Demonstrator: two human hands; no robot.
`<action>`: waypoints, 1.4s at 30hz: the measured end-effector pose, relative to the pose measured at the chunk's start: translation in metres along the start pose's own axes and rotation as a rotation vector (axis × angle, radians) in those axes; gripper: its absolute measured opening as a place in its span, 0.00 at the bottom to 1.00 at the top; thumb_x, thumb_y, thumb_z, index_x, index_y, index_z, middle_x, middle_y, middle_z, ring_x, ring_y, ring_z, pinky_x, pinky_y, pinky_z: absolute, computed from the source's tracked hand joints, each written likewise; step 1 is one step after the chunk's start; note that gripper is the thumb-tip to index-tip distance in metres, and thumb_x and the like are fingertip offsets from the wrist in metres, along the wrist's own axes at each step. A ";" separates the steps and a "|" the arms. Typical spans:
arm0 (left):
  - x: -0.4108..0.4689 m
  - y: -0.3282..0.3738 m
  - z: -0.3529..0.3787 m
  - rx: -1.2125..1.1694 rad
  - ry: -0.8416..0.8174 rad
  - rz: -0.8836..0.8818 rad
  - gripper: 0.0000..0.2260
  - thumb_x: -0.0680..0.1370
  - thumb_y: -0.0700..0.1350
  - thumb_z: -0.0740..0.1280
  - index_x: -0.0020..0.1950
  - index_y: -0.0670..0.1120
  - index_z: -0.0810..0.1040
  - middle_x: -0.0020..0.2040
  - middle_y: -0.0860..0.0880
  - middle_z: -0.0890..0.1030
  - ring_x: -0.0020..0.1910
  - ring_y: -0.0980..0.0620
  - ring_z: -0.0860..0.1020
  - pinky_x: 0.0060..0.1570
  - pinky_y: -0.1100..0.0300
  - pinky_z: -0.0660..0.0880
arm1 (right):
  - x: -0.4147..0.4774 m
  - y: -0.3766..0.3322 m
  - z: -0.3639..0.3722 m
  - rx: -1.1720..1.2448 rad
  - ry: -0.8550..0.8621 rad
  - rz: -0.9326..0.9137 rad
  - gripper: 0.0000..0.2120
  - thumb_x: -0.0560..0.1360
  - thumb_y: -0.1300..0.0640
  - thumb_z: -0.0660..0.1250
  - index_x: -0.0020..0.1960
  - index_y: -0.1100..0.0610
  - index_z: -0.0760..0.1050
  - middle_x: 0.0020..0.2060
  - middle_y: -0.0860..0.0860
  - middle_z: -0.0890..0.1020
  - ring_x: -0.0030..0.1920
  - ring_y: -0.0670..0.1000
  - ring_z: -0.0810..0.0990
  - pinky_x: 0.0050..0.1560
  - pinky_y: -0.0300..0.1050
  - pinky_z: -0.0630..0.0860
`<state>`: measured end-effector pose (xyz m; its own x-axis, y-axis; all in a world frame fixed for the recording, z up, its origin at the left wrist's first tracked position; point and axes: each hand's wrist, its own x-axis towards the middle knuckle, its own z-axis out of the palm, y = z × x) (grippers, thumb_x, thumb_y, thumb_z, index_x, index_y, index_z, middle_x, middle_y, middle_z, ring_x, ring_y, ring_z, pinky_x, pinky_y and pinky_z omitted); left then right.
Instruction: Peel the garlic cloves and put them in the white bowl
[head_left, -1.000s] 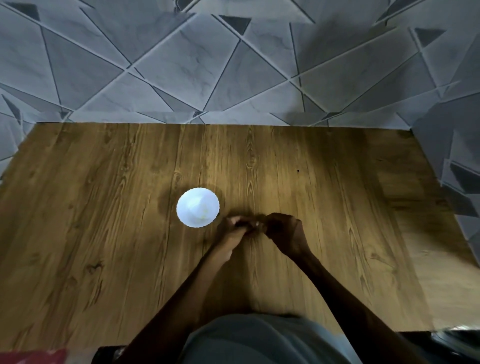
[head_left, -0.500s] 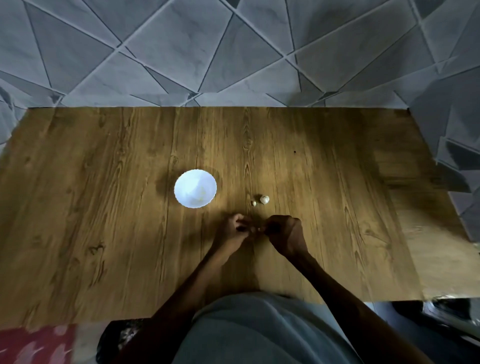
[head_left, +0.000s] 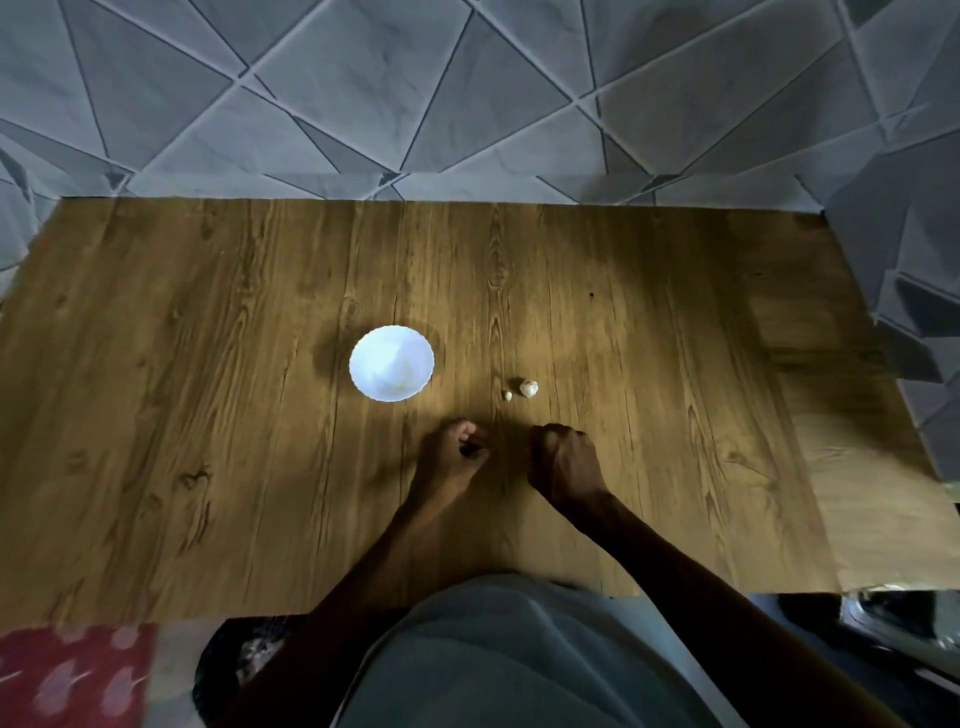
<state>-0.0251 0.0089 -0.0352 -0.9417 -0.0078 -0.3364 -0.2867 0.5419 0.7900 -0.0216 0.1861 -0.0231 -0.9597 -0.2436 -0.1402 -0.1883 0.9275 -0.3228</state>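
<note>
Left hand (head_left: 457, 453) and right hand (head_left: 565, 460) curl tightly, apart, near two garlic cloves (head_left: 528, 388); whether either pinches anything is hidden.

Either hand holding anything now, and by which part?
Cannot tell. The left hand and right hand are both curled and apart; nothing shows inside either, but it is too dark to be sure.
</note>
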 end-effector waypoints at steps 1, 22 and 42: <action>0.000 0.000 0.000 0.007 -0.003 -0.004 0.07 0.74 0.35 0.72 0.51 0.40 0.81 0.45 0.51 0.81 0.40 0.62 0.76 0.40 0.78 0.68 | 0.002 -0.001 0.000 -0.014 -0.021 0.004 0.05 0.70 0.65 0.72 0.46 0.61 0.80 0.41 0.55 0.82 0.39 0.54 0.82 0.39 0.44 0.75; -0.022 0.025 0.000 -0.437 -0.194 -0.103 0.03 0.76 0.36 0.71 0.47 0.40 0.83 0.39 0.46 0.85 0.37 0.54 0.83 0.43 0.60 0.80 | -0.017 -0.003 -0.016 0.858 0.047 0.235 0.07 0.70 0.71 0.73 0.40 0.60 0.83 0.35 0.51 0.85 0.35 0.48 0.85 0.37 0.41 0.82; -0.029 0.018 0.003 -0.149 -0.014 0.219 0.05 0.75 0.41 0.72 0.50 0.46 0.84 0.44 0.55 0.84 0.45 0.62 0.81 0.46 0.70 0.75 | -0.009 -0.015 -0.031 1.254 -0.104 0.669 0.01 0.73 0.68 0.71 0.43 0.65 0.82 0.37 0.58 0.85 0.37 0.52 0.86 0.37 0.40 0.81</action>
<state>-0.0028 0.0213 -0.0130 -0.9819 0.1083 -0.1555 -0.1003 0.3995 0.9112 -0.0167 0.1832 0.0125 -0.7626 0.0627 -0.6438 0.6462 0.0272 -0.7627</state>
